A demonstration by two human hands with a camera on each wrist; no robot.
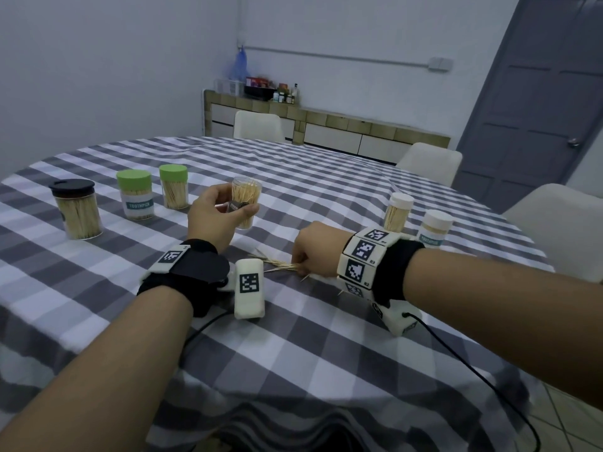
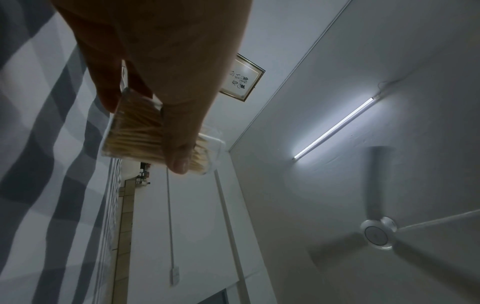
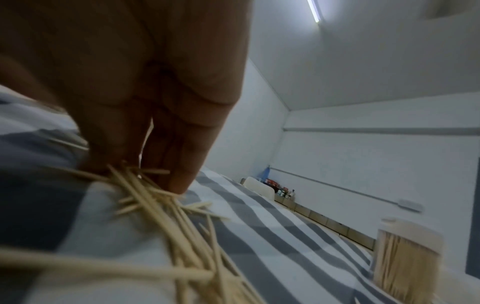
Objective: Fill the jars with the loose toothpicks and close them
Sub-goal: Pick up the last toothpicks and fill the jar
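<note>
Clear plastic, the open jar (image 1: 245, 203) sits gripped in the left hand (image 1: 218, 216) above the worktop (image 1: 326, 337); the right hand (image 1: 315, 247) pinches loose toothpicks (image 1: 280, 264).

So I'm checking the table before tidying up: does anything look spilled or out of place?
Yes: loose wooden toothpicks lie scattered on the grey-checked tablecloth under the right hand. The clear plastic jar gripped by the left hand has no lid.
</note>
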